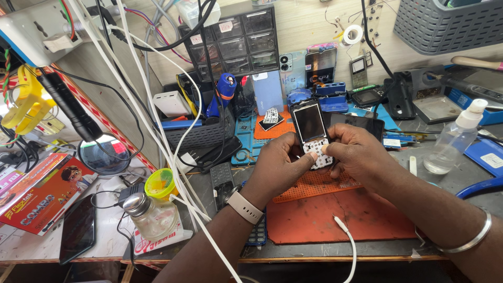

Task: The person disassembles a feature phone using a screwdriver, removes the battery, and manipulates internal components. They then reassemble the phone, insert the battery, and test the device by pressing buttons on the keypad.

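I am gripping a small keypad phone upright between both hands: my left hand is pinching its lower left edge, my right hand is clamping the right side, thumbs pressing together on the white keypad, above an orange mat.

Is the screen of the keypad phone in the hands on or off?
Off: the keypad phone, held by the left hand and right hand, shows a dark, blank screen.

Single head-worn view, angled steeply down and forward, workbench seen from close range, back wall reached at the frame's top
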